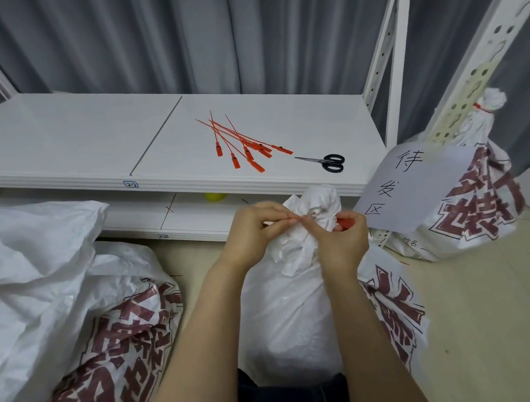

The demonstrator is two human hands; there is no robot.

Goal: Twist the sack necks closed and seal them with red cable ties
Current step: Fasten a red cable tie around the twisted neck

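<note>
Head view, close, forward-down over shelf

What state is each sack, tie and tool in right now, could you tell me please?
Middle sack: neck twisted, unsealed.
Right hand: gripping a red cable tie by its head.
Left hand: pinching that tie's tail.
Right sack: upright, tied shut.
Left sack: slumped, mouth open.
Spare cable ties: loose on shelf.
Scissors: closed.

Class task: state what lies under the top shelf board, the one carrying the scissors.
Beneath the top shelf board runs a lower shelf board. There a yellow round thing peeks out, its upper part covered by the top board's front edge. Farther back is hidden.
</note>
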